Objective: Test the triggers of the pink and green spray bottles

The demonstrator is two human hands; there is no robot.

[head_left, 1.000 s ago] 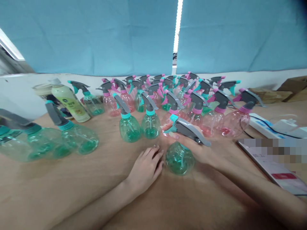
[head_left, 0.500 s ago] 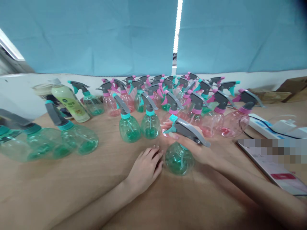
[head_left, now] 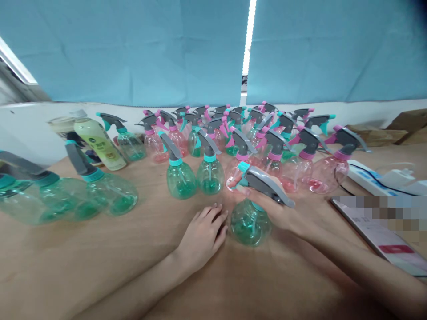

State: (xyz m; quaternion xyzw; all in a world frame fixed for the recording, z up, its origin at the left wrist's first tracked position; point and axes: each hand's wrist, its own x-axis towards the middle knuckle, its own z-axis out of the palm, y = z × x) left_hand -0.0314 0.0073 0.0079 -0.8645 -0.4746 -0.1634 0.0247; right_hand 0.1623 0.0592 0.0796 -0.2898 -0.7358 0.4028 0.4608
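A green-tinted spray bottle (head_left: 250,224) with a grey and turquoise head stands upright on the table, with green liquid inside. My right hand (head_left: 267,202) is wrapped round its neck, the fingers at the turquoise trigger; part of the neck is hidden behind the hand. Just left of this bottle, my left hand (head_left: 203,235) lies palm down on the tabletop, fingers loosely bent and holding nothing. Beyond my hands are two more green spray bottles, one (head_left: 182,180) on the left and another (head_left: 210,175) beside it. A pink spray bottle (head_left: 235,171) stands partly behind my right hand.
Several pink and green spray bottles crowd the back of the wooden table (head_left: 150,249). More green ones (head_left: 113,195) stand at left, before a pale green labelled bottle (head_left: 100,142). A power strip (head_left: 367,178), a phone-like device (head_left: 383,240) and cardboard (head_left: 376,135) are at right.
The trigger under my right fingers appears drawn closer to the bottle's neck. The whole view has shifted slightly; my left hand stays in place on the table.
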